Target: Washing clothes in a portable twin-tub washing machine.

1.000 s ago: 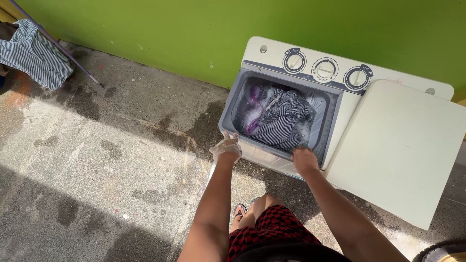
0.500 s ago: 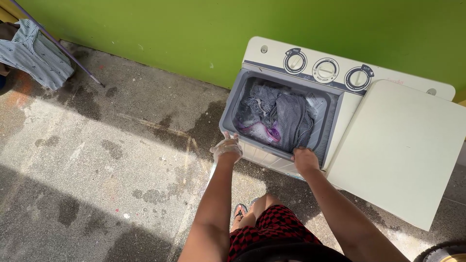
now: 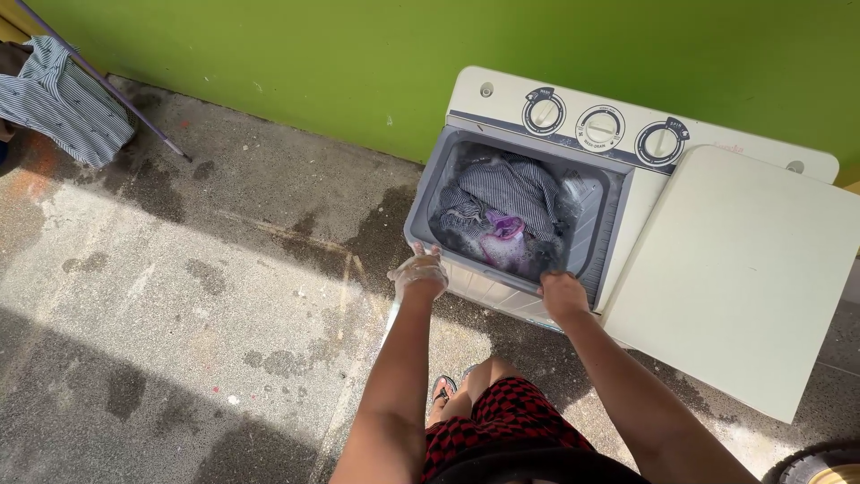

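Observation:
A white twin-tub washing machine point(image 3: 502, 291) stands against a green wall with its left tub open. Inside the tub, striped grey clothes point(image 3: 506, 188) and a purple garment point(image 3: 506, 229) lie in sudsy water. My left hand point(image 3: 417, 273), covered in foam, hovers at the tub's near left corner with fingers apart. On the near rim of the tub rests my right hand point(image 3: 563, 294), fingers curled over the edge. Three round dials point(image 3: 600, 128) sit along the back panel.
The machine's white lid point(image 3: 735, 269) covers the right side. Wet patches mark the concrete floor point(image 3: 179, 296). A striped shirt point(image 3: 63, 99) and a thin pole point(image 3: 107, 85) lie at the far left. My foot in a sandal point(image 3: 442, 390) shows below, beside red checked shorts.
The clothes in the tub have turned: the purple garment moved from the left to the near middle. Both hands stay in place.

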